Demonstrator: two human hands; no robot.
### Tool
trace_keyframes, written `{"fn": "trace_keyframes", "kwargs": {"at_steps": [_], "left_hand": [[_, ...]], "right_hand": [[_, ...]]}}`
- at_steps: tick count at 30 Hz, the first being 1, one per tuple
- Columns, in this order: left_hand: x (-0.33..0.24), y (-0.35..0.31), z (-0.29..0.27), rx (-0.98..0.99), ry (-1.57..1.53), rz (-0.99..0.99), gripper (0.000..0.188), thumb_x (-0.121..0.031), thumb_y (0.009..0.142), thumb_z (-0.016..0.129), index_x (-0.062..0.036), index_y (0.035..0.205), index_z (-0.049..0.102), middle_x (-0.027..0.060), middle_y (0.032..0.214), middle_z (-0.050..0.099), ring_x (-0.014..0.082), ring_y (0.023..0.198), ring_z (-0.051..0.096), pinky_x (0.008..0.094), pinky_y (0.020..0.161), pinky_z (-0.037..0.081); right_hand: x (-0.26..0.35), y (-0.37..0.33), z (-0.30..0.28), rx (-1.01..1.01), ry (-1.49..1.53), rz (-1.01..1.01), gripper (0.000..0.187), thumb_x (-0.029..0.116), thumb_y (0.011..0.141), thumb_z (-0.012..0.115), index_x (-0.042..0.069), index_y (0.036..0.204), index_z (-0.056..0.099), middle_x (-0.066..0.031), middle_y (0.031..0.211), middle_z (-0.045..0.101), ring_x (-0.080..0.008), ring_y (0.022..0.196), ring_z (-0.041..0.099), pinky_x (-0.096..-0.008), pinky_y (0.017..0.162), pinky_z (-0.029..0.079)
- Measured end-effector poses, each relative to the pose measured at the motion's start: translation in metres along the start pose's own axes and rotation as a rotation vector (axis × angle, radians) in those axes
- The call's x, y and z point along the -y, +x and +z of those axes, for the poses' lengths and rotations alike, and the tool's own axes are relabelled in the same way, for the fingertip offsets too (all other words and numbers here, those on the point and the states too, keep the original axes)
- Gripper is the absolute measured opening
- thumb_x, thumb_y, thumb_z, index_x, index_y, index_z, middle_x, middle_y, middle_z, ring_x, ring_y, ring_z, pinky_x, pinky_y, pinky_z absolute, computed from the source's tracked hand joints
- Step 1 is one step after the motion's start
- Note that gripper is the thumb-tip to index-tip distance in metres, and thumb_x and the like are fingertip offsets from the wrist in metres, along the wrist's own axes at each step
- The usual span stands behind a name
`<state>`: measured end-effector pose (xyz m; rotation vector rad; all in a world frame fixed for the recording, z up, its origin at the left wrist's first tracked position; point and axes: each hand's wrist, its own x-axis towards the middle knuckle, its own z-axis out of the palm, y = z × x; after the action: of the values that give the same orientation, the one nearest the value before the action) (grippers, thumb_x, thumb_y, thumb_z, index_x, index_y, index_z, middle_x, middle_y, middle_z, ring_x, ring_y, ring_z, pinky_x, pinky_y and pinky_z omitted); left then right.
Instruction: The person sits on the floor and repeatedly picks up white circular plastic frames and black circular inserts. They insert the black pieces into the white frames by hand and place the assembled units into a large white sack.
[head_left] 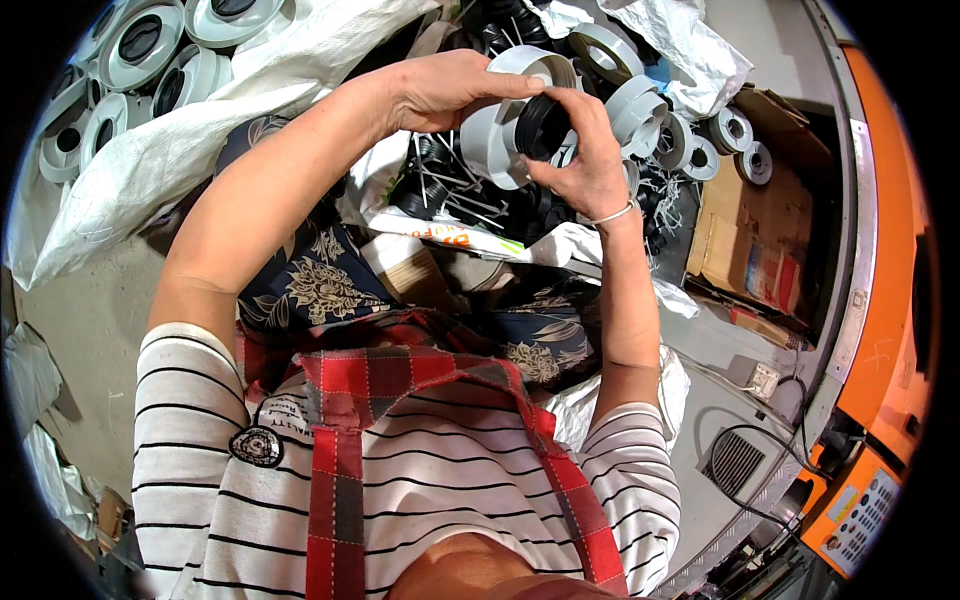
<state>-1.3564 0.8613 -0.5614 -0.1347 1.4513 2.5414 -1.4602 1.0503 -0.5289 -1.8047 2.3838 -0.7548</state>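
Between my hands is a light grey plastic collar (484, 148), a wide round piece, held above an opened sack. A black ridged ring (542, 127) sits at its opening, and whether it is seated inside cannot be told. My left hand (450, 92) grips the collar's far side with the thumb stretched along the top, its other fingers mostly hidden. My right hand (592, 160) has thumb and fingers curled around the black ring. Below, black plastic parts (430, 190) lie mixed with thin white sprue sticks. Another grey collar (535, 64) stands just behind my hands.
Several grey collars (635, 112) are heaped to the right, beside a cardboard box (755, 225). At the left, a white woven sack (235, 125) lies by grey collars with black centres (140, 40). An orange machine (880, 250) with a button panel (862, 515) stands along the right edge.
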Motion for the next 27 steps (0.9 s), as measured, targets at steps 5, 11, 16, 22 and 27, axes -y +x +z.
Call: {"fn": "trace_keyframes", "kwargs": {"at_steps": [5, 11, 16, 22, 27], "left_hand": [[0.005, 0.005, 0.0, 0.01, 0.026, 0.106, 0.044, -0.029, 0.084, 0.066, 0.0, 0.114, 0.055, 0.0053, 0.1, 0.061, 0.0108, 0.086, 0.06, 0.0276, 0.075, 0.051], [0.003, 0.004, 0.002, -0.089, 0.14, 0.121, 0.045, -0.032, 0.082, 0.068, 0.0003, 0.112, 0.055, 0.0051, 0.098, 0.061, 0.0105, 0.085, 0.059, 0.0267, 0.073, 0.048], [-0.016, -0.005, 0.006, -0.283, 0.513, 0.306, 0.046, -0.035, 0.082, 0.068, 0.0015, 0.108, 0.057, 0.0046, 0.086, 0.063, 0.0111, 0.076, 0.059, 0.0269, 0.068, 0.048], [-0.09, -0.032, -0.017, -1.14, 0.578, 1.051, 0.079, -0.036, 0.081, 0.068, 0.012, 0.129, 0.028, 0.0203, 0.115, 0.053, 0.0244, 0.105, 0.052, 0.0338, 0.093, 0.04], [-0.045, -0.006, -0.015, -0.976, 0.646, 1.04, 0.066, -0.023, 0.079, 0.065, 0.0079, 0.13, 0.035, 0.0228, 0.122, 0.049, 0.0283, 0.115, 0.047, 0.0341, 0.098, 0.036]], "right_hand": [[-0.003, 0.002, 0.019, -0.163, 0.563, 0.575, 0.05, 0.026, 0.074, 0.074, -0.002, 0.11, 0.054, -0.0139, 0.091, 0.06, -0.0209, 0.079, 0.061, -0.0278, 0.069, 0.05], [0.003, -0.004, 0.022, -0.133, 0.397, 0.347, 0.064, 0.021, 0.077, 0.072, -0.01, 0.122, 0.039, -0.0124, 0.086, 0.064, -0.0137, 0.07, 0.061, -0.0259, 0.061, 0.053], [-0.029, -0.002, 0.02, 0.349, 1.497, 0.908, 0.072, 0.059, 0.092, 0.029, -0.006, 0.09, 0.059, -0.0174, 0.068, 0.064, -0.0212, 0.05, 0.061, -0.0302, 0.045, 0.049], [-0.18, 0.025, 0.048, -0.108, 0.087, 0.679, 0.053, 0.036, 0.081, 0.063, -0.008, 0.11, 0.055, -0.0241, 0.091, 0.064, -0.0295, 0.08, 0.065, -0.0364, 0.072, 0.051], [-0.226, 0.017, 0.084, 0.189, -0.452, 0.808, 0.046, 0.027, 0.076, 0.065, -0.002, 0.11, 0.053, -0.0253, 0.106, 0.06, -0.0402, 0.102, 0.056, -0.0433, 0.087, 0.045]]}}
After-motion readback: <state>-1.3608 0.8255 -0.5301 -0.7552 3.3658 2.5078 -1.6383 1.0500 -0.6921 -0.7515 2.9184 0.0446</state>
